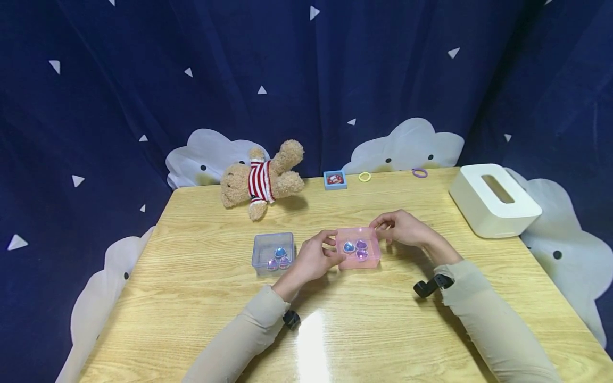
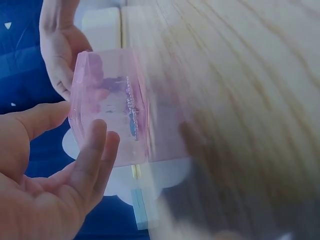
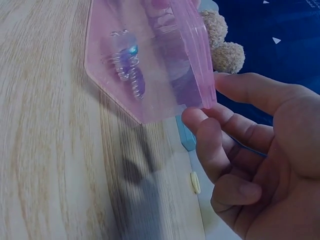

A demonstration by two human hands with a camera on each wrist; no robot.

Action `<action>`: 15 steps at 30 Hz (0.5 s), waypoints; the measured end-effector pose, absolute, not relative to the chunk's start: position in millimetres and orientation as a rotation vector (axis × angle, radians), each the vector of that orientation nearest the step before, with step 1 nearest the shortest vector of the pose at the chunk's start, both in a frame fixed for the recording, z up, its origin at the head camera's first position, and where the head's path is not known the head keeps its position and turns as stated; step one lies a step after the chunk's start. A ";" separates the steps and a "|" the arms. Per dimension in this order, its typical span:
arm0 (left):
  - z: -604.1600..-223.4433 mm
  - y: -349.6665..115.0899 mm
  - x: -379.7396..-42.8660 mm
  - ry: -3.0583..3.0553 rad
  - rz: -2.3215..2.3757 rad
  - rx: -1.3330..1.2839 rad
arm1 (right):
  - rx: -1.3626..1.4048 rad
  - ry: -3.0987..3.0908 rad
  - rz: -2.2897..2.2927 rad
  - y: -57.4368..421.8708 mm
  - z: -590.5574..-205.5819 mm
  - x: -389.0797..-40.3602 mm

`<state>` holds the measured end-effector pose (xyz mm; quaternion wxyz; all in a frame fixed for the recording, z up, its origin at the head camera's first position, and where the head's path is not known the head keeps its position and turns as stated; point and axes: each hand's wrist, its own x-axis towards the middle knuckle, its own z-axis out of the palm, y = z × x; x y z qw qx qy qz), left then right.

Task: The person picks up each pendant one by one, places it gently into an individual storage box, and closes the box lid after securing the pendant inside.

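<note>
A see-through pink box (image 1: 358, 263) stands on the table, holding one blue gem (image 1: 349, 247) and two purple gems with beaded edges. My left hand (image 1: 313, 258) holds its left side, thumb toward the near side and fingers toward the far corner. In the left wrist view, fingertips (image 2: 95, 131) overlap the box wall. At the far right corner, my right hand (image 1: 402, 227) has thumb and forefinger at the rim, while its other fingers curl loosely, as the right wrist view shows. Left of my left hand is a see-through bluish box (image 1: 261, 255) with similar gems inside.
A teddy bear in a striped shirt (image 1: 261, 181) lies at the back left. Along the back edge are a small blue square frame (image 1: 334, 186), a yellow ring (image 1: 365, 176) and a purple ring (image 1: 420, 173). A white tissue box (image 1: 483, 213) stands at the right.
</note>
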<state>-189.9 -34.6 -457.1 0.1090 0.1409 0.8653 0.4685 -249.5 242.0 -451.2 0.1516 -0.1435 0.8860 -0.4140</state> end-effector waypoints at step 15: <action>-432.9 -68.6 -201.6 2.639 1.339 0.493 | -0.412 2.610 -1.170 258.0 -431.4 -252.4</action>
